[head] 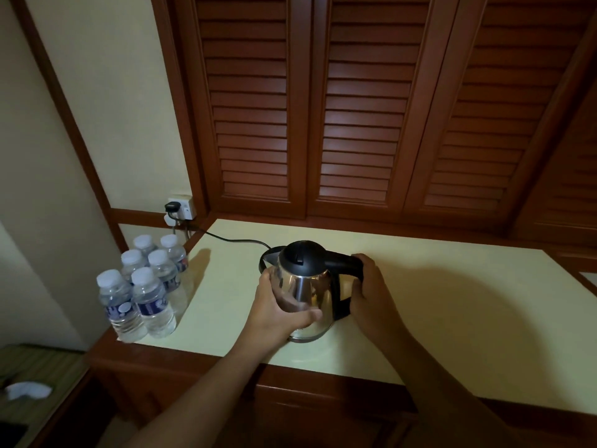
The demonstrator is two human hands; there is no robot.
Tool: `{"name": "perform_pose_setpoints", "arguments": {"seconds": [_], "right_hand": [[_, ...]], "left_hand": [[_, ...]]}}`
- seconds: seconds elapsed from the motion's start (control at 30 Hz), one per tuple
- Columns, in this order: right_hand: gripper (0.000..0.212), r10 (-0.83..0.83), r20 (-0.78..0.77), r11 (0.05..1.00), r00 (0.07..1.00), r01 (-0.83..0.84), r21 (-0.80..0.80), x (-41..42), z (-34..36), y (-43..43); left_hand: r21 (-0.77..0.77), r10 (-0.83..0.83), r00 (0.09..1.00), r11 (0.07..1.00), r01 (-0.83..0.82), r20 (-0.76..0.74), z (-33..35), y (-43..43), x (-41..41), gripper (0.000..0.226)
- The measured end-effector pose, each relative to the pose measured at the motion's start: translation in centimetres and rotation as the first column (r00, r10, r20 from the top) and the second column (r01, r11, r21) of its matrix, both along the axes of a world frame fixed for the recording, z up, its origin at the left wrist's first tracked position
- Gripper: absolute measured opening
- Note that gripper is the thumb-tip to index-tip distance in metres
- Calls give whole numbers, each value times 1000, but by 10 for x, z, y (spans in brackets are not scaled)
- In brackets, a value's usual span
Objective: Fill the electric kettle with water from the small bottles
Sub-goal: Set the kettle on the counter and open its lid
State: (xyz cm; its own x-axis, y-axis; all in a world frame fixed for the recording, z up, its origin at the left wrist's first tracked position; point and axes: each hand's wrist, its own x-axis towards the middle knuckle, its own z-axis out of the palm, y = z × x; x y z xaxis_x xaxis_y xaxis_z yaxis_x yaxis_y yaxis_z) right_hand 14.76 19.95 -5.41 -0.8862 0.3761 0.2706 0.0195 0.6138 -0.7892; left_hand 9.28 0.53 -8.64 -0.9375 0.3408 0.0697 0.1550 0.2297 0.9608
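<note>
1. Left hand [281, 310] grips the steel body of the electric kettle [310, 286]. Its fingers curl round the far-left side and its thumb lies across the near face.
2. Right hand [371, 292] is clamped on the black handle [342, 261], which juts from the kettle's right side, with the fingers curled over its top.
3. Between the two hands the kettle stands roughly upright on the pale counter [452, 302], close to its front edge, with the black lid [302, 253] closed.
4. Just beyond the left hand's fingertips a black ring [265, 256] shows behind the kettle. It may be the power base, but the dim view leaves that unsure. From there a black cord [235, 239] runs off to the left to a wall socket [182, 206].
5. Well to the left of the left hand, six small bottles [142, 286] stand clustered at the counter's left corner. They are upright, capped in white, and apart from the kettle.
6. Beyond both hands, louvred wooden doors [355, 108] rise behind the counter.
</note>
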Motion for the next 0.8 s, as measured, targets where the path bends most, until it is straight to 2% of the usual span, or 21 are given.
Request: {"name": "perform_pose_setpoints", "arguments": {"seconds": [0.1, 0.17, 0.27, 0.3, 0.37, 0.43, 0.6, 0.7, 0.8], "right_hand": [[65, 86, 45, 993, 995, -82, -90, 8, 7, -2], [62, 86, 22, 992, 996, -83, -93, 13, 13, -6], [44, 13, -95, 994, 995, -3, 106, 11, 30, -19], [47, -7, -100, 979, 995, 27, 204, 7, 38, -25], [56, -43, -15, 921, 999, 46, 387, -4, 55, -38], [59, -93, 86, 869, 992, 39, 493, -14, 69, -51], [53, -192, 58, 752, 980, 109, 651, -38, 74, -77], [46, -247, 21, 720, 969, 169, 673, -46, 71, -83], [39, -268, -87, 679, 959, 252, 690, -53, 68, -86]], "left_hand": [[-15, 6, 1000, 1000, -7, -14, -1, -5, 4, 126], [-25, -10, 1000, 1000, 9, -25, -2, -8, 6, 125], [-39, -63, 998, 997, 63, -19, -3, -13, 7, 117], [-45, -76, 997, 996, 75, -19, -5, -15, 6, 114], [-52, -91, 996, 995, 90, -22, -8, -19, 5, 111], [-76, -89, 996, 993, 87, -19, -10, -25, 6, 113], [-70, -137, 990, 989, 134, -46, -22, -33, 3, 89], [-57, -119, 988, 992, 114, -101, -27, -33, 1, 86], [-58, -119, 983, 992, 112, -137, -31, -35, -1, 90]]}}
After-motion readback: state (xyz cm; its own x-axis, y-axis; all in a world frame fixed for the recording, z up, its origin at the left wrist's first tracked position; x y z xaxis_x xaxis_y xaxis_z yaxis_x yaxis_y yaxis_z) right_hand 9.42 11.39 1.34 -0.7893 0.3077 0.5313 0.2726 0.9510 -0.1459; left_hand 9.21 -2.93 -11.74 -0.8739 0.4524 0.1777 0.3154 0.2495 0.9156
